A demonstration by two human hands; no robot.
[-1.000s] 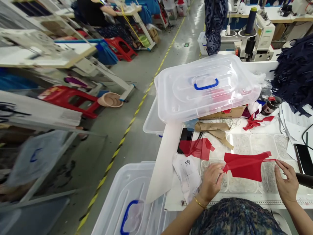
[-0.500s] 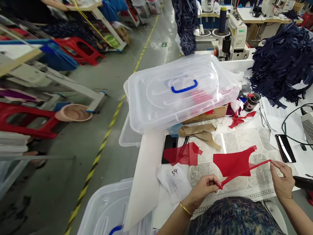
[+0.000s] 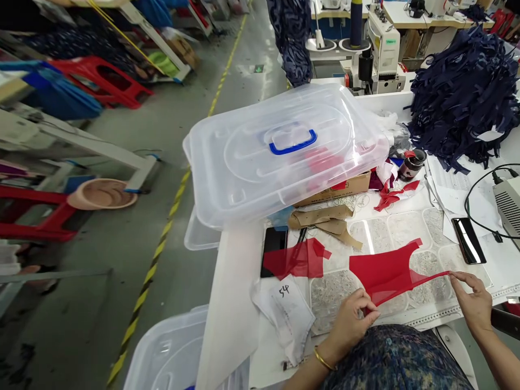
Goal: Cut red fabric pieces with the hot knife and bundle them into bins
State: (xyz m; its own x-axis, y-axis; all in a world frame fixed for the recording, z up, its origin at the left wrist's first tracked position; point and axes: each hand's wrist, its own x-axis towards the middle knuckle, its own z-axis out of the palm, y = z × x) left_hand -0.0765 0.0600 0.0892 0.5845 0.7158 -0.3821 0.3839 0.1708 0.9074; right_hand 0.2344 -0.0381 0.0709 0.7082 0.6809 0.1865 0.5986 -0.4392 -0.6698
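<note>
Left hand (image 3: 349, 319) pinches a red fabric piece (image 3: 384, 269) while right hand (image 3: 473, 303), fingers nearly closed, pulls its strap (image 3: 426, 278) taut.

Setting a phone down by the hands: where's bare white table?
Bare white tabletop between the translucent white plastic sheet and the handwritten paper note, near the left hand. Another patch right of the black phone, below the grey ribbed box. Crowded: far edge, with the tan cardboard box, red fabric scraps, dark jar and navy strip pile.
</note>
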